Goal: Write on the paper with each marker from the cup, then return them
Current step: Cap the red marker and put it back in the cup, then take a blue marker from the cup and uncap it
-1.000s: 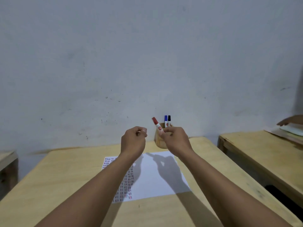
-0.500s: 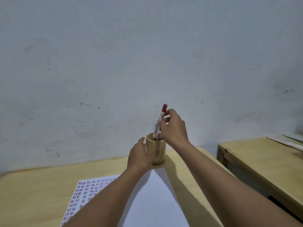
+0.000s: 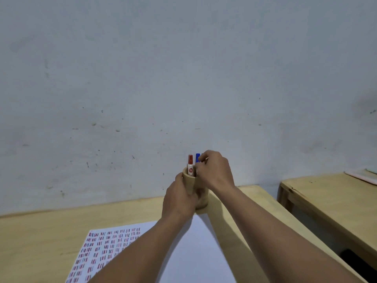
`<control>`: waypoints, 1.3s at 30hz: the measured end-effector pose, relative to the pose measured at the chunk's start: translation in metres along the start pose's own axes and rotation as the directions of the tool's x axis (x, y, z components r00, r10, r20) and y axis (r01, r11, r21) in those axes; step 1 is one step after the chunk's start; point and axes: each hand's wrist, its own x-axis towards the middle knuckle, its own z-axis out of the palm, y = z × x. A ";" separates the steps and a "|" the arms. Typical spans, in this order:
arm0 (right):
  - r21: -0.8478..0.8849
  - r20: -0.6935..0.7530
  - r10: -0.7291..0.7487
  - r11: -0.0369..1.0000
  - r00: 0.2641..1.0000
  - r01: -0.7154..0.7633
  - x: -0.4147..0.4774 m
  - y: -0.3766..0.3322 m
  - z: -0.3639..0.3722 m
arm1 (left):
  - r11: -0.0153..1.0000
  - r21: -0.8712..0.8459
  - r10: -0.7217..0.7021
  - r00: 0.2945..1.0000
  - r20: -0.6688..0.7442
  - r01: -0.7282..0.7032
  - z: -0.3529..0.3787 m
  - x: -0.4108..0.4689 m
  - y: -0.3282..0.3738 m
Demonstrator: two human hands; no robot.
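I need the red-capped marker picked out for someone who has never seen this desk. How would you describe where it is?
Start at the light wooden desk with the white sheet of paper, then go to the round wooden cup at its far edge, which the left hand holds. The red-capped marker stands upright in it, leftmost, beside the blue-capped marker that the right hand partly hides.
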 end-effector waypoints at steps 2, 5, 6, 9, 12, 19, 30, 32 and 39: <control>-0.074 -0.045 -0.051 0.996 0.998 0.048 0.003 -0.001 -0.003 | 1.000 0.007 0.004 1.000 -0.017 -0.004 0.001 0.001 -0.004; -0.205 -0.013 -0.121 0.972 0.993 0.116 0.009 -0.003 -0.006 | 1.000 0.005 0.015 1.000 -0.024 -0.015 0.003 0.001 -0.007; -0.251 0.007 -0.135 0.959 0.991 0.133 0.011 -0.003 -0.006 | 1.000 0.001 0.015 1.000 -0.024 -0.015 0.003 0.001 -0.008; -0.343 0.059 -0.158 0.924 0.986 0.168 0.014 -0.005 -0.007 | 1.000 0.004 0.021 0.999 -0.030 -0.021 0.005 0.003 -0.009; -0.391 0.099 -0.187 0.896 0.977 0.212 0.013 -0.007 -0.009 | 1.000 -0.011 0.018 0.999 -0.028 -0.018 0.006 0.004 -0.011; -0.399 0.102 -0.310 0.858 0.945 0.324 0.002 -0.008 -0.009 | 1.000 -0.020 0.010 1.000 -0.017 -0.010 0.006 0.004 -0.011; -0.057 0.219 0.002 0.998 0.976 0.011 0.004 -0.001 -0.003 | 0.999 -0.040 0.018 1.000 -0.008 -0.018 0.004 0.003 -0.010; -0.048 0.244 0.031 0.999 0.969 -0.020 0.005 0.001 -0.003 | 0.999 -0.040 0.015 1.000 -0.008 -0.015 0.004 0.002 -0.009; 0.031 0.147 -0.104 0.994 0.984 0.101 -0.004 -0.007 -0.020 | 1.000 -0.009 -0.001 0.999 -0.052 0.001 0.007 0.001 -0.006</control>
